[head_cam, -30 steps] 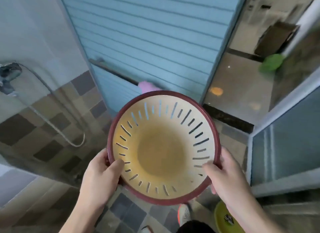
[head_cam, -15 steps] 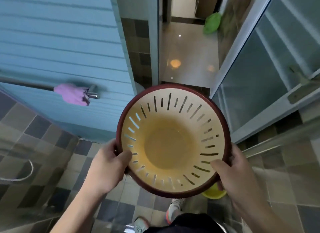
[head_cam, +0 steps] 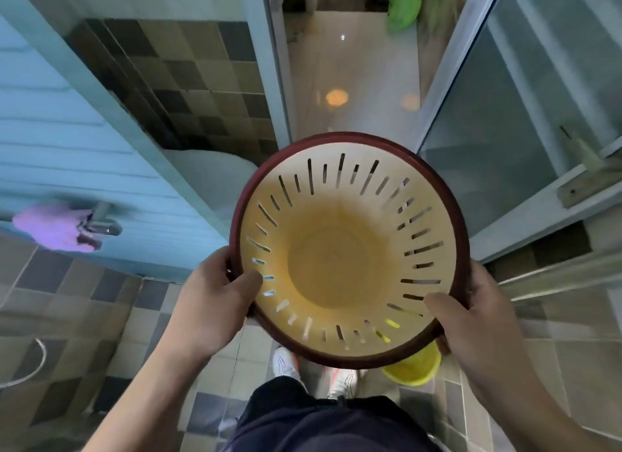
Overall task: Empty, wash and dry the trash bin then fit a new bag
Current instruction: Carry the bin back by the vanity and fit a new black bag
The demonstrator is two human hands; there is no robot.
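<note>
You hold the trash bin (head_cam: 348, 249) in the air at about waist height, mouth up toward the camera, above the tiled floor (head_cam: 101, 317). It is carried, not resting on anything. Left hand (head_cam: 212, 303) grips the left rim, thumb hooked over onto the inner wall, fingers out of sight behind it. Right hand (head_cam: 471, 320) grips the lower right rim the same way, thumb inside. Both hands are curled round the dark red rim; neither is spread flat.

Inside: no bag, no rubbish visible. The base looks darker yellow than the slotted wall. Whether that is a wet film or staining, you cannot tell from here.

Risks, as judged:
- Grip is on the rim only. If the plastic is wet, a thumb could slide and the bin tip or drop toward your shoes (head_cam: 286, 364) below.
- The slots reach low on the wall. Any water left inside could drip through onto the floor, and wet tiles underfoot invite a slip.
- A yellow basin (head_cam: 414, 371) sits on the floor just under the near right edge of the bin, beside your right foot. The bin hides most of it from you; a step that way could kick it.
- The doorway (head_cam: 350, 81) ahead is narrow between the blue door (head_cam: 67, 148) and the glass panel (head_cam: 505, 131). The wide rim could clip either frame.
- Fitting a bag over residual moisture would trap it.
</note>
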